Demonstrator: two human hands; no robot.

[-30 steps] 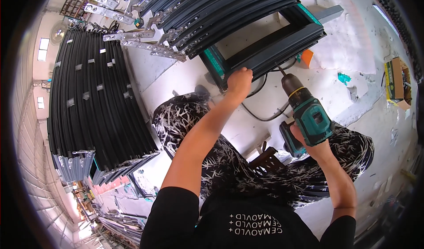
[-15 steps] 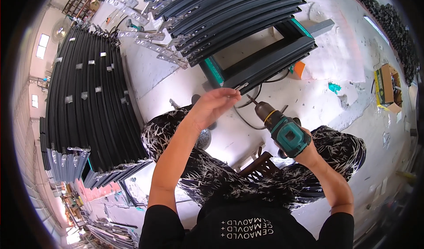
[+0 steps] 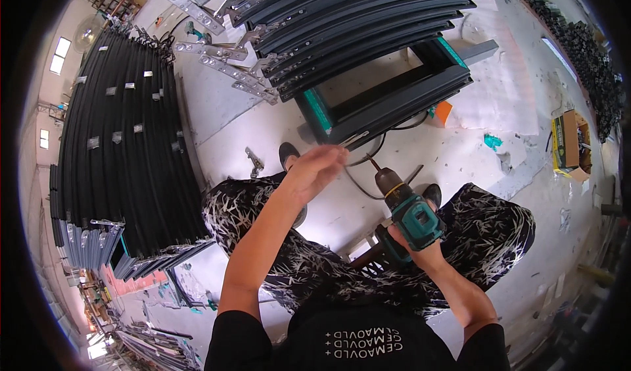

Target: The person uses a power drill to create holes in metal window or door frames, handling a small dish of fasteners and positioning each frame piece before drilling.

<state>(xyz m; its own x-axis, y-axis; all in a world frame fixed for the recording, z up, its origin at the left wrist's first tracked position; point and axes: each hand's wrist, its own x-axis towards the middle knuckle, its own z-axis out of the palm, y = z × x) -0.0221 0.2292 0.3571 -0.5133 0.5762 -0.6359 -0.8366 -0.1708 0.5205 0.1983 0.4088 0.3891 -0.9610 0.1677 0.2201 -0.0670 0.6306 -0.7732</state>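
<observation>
Bit slip: the drill bit (image 3: 374, 163) is pointing toward the frame's near edge and sitting close to the left fingertips, so an early trigger pull could be nicking skin.
Frame shift: the dark frame (image 3: 401, 104) is lying in front of the stacked frames (image 3: 368, 32); one-sided pressure on its near left corner could be sliding it if nothing is bracing it.
Strip scratch: a silvery strip (image 3: 355, 139) is resting by that corner, and a wandering bit could be marking it.
Left hand (image 3: 315, 172): reaching forward, fingers bunching and stretching toward the near left corner; contact or a small held part, cannot tell.
Right hand (image 3: 420, 249): gripping the teal drill (image 3: 415, 216) by its handle, elbow bending, holding it in front of the frame's near edge.
</observation>
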